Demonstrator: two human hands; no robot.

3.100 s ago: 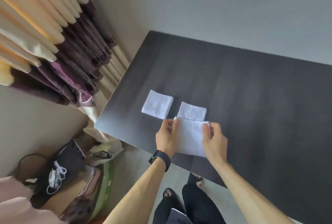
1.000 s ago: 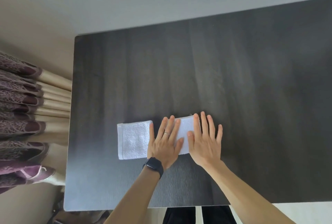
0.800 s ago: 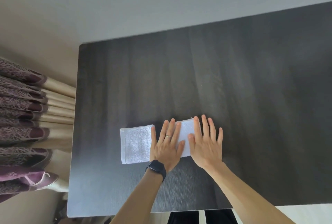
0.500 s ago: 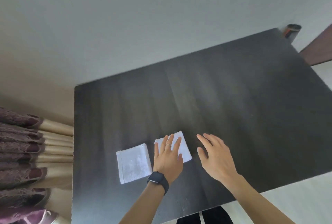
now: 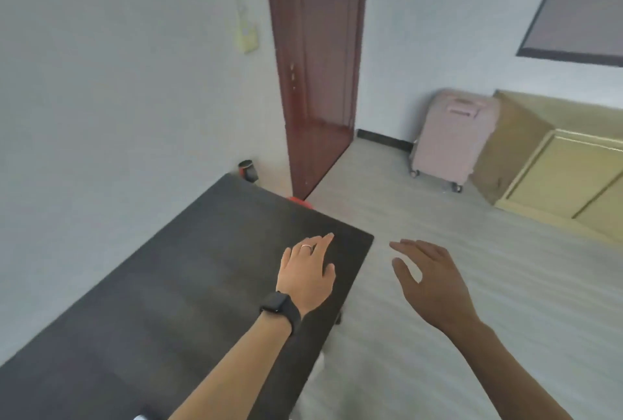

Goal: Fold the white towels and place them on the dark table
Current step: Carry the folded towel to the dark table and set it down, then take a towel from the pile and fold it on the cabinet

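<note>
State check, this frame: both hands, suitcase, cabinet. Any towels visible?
Left hand: open, empty, over table.
Right hand: open, empty, over floor.
Suitcase: upright on wheels.
Cabinet: doors shut.
Towels: none clearly in view.
</note>
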